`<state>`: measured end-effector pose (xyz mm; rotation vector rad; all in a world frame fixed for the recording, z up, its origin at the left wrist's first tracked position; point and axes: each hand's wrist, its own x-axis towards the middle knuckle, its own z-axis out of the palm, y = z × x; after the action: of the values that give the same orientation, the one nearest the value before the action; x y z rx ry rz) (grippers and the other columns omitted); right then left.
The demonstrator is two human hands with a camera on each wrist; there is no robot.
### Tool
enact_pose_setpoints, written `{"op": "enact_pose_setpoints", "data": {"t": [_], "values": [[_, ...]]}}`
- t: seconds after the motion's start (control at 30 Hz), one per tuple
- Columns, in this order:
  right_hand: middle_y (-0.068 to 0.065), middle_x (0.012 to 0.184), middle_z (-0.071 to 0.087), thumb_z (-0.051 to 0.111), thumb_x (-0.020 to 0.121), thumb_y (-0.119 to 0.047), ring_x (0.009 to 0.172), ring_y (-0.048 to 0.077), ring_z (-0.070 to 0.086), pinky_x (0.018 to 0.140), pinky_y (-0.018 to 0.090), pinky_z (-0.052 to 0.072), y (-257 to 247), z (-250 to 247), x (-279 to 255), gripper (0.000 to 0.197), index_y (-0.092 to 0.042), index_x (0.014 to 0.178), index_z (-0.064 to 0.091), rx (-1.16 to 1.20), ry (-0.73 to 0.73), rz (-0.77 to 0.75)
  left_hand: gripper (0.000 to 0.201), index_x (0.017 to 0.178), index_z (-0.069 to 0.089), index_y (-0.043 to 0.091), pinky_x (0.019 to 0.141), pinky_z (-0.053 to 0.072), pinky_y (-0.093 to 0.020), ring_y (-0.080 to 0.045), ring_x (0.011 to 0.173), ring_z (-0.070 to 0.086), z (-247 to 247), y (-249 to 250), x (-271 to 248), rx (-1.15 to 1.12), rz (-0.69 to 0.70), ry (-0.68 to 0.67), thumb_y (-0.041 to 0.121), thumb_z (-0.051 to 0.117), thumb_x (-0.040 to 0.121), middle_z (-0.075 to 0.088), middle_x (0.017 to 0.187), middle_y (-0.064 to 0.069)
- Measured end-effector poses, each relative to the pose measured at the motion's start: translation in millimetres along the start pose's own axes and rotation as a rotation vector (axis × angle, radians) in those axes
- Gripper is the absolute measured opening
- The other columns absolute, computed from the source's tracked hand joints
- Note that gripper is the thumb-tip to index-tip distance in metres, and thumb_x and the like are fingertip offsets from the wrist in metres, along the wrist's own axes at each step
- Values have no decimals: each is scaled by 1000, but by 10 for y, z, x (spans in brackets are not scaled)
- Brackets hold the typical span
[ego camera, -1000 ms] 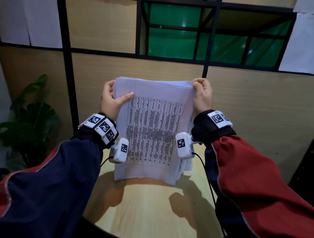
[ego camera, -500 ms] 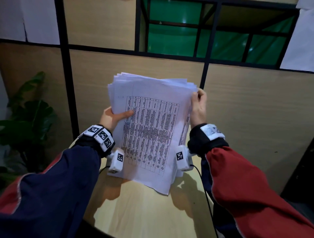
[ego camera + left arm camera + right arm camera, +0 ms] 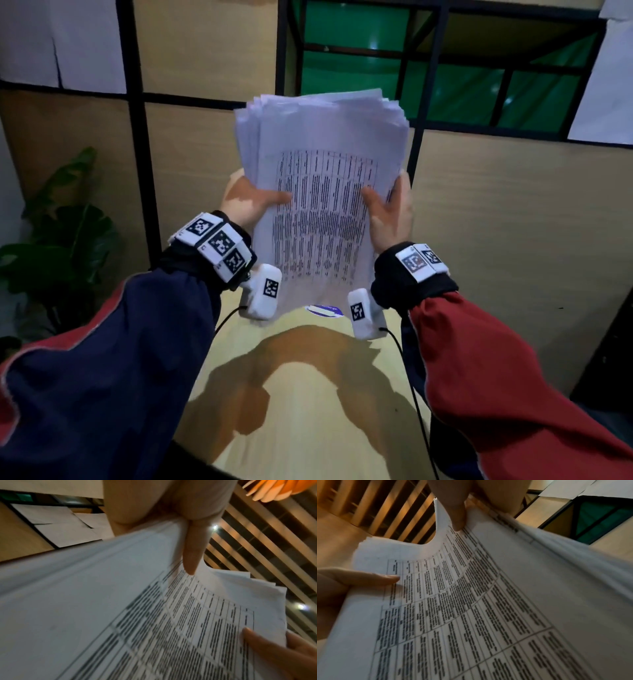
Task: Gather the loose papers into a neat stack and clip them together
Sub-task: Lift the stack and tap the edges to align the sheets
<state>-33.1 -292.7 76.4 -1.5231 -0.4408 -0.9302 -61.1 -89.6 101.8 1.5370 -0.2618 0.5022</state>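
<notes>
We hold the paper stack [image 3: 322,192] upright above the table [image 3: 308,394], long axis vertical, left hand [image 3: 245,202] and right hand [image 3: 390,209] gripping opposite side edges, thumbs on front; top edges fanned, so probably tapping down next.

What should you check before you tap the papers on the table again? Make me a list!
1. Left hand grips the papers: ok.
2. Right hand grips the other side: ok.
3. Top edges even: not ok, sheets fan out.
4. Bottom edge on the table: cannot tell, blurred.
5. Clip within reach: cannot tell, none in view.
</notes>
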Motion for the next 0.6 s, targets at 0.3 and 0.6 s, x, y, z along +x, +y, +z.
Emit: {"op": "enact_pose_setpoints", "data": {"t": [0.3, 0.6], "values": [[-4, 127, 45, 73, 78, -15, 110, 5, 46, 88, 11, 45, 87, -133, -197, 84, -16, 145, 21, -135, -51, 58, 62, 110, 54, 12, 86, 54, -35, -19, 90, 62, 6, -170, -200, -79, -11, -18, 23, 84, 56, 63, 93, 4], [10, 106, 63, 65, 84, -18, 91, 10, 53, 87, 9, 44, -203, -25, 211, 35, -8, 118, 62, -433, -5, -303, 50, 112, 52, 30, 78, 58, -39, -11, 84, 61, 125, 53, -115, 48, 338, 21, -5, 61, 78, 58, 108, 0]]}}
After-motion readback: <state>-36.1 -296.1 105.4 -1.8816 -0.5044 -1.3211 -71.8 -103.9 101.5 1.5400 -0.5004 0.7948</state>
